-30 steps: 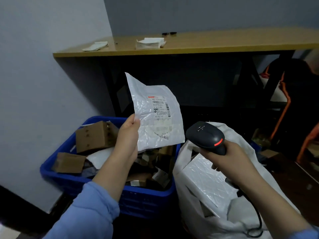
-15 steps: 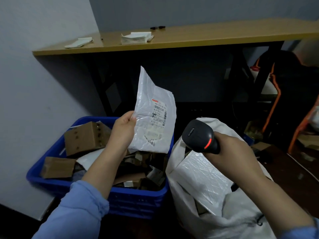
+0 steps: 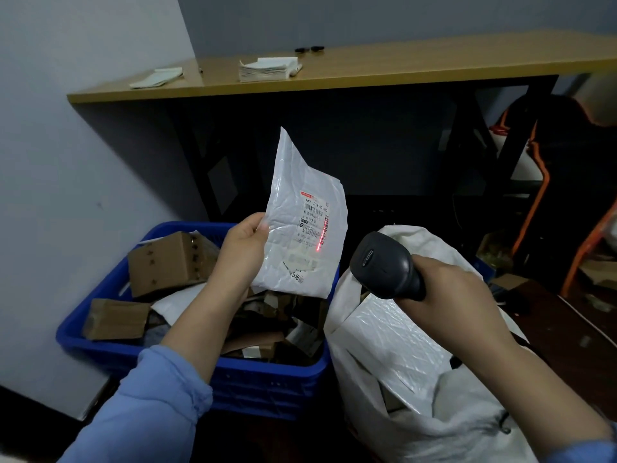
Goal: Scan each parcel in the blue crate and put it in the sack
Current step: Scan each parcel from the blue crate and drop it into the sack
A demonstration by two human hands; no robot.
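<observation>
A red scan line [image 3: 321, 236] now glows down the label of the white parcel [image 3: 293, 208]. Half a second ago the label was unlit and the scanner [image 3: 384, 265] showed its red lamp. The left hand [image 3: 245, 252] pinches the white parcel by its nine o'clock edge, thumb on the front, holding it upright above the blue crate [image 3: 100, 305]. The right hand [image 3: 450, 289], at four o'clock from the parcel, is wrapped tightly round the scanner's handle, its head turned toward the label.

At twelve o'clock a wooden table [image 3: 417, 63] on black legs carries two stacks of paper [image 3: 268, 69]. A pale wall [image 3: 83, 128] fills nine o'clock, and a black and orange chair [image 3: 551, 155] stands at two o'clock.

The blue crate, at eight o'clock, holds cardboard boxes [image 3: 167, 262] and mixed packets. Touching it at five o'clock, the white sack [image 3: 467, 416] stands open with a white padded packet [image 3: 390, 342] inside.
</observation>
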